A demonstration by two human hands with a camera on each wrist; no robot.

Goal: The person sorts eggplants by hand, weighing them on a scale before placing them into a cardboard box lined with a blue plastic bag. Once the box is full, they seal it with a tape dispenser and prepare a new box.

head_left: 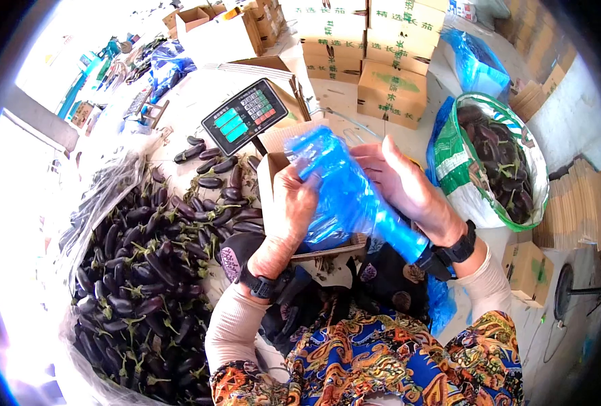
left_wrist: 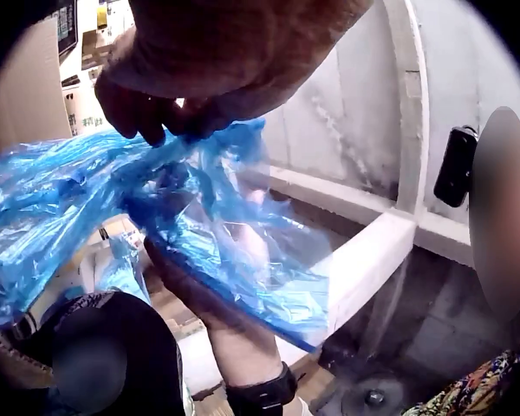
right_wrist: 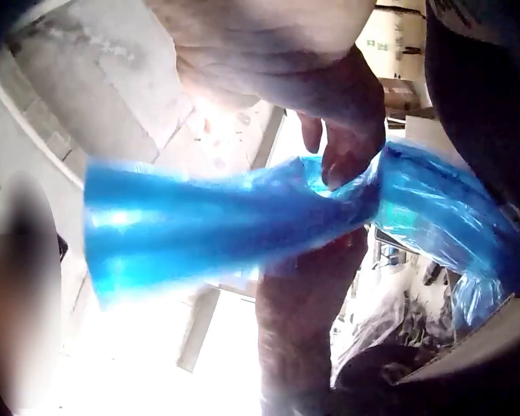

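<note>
A crumpled blue plastic bag (head_left: 344, 183) stretches between my hands above an open cardboard box (head_left: 268, 177). My left hand (head_left: 292, 206) pinches the bag's gathered part; in the left wrist view those fingers close on the film (left_wrist: 156, 165). My right hand (head_left: 408, 186) is at the bag's other side, thumb raised and apart from the fingers, which reach toward the film. In the right wrist view, my right fingertips (right_wrist: 342, 165) meet the bag beside a wide, flared length of it (right_wrist: 182, 225). More blue film lies inside the box below.
A large heap of eggplants (head_left: 145, 284) lies at left on clear plastic sheeting. Beyond the box stands a scale display (head_left: 245, 116). Stacked printed cartons (head_left: 391, 88) are at the back. To the right sit a woven sack (head_left: 456, 149) of eggplants and flattened cardboard (head_left: 574, 206).
</note>
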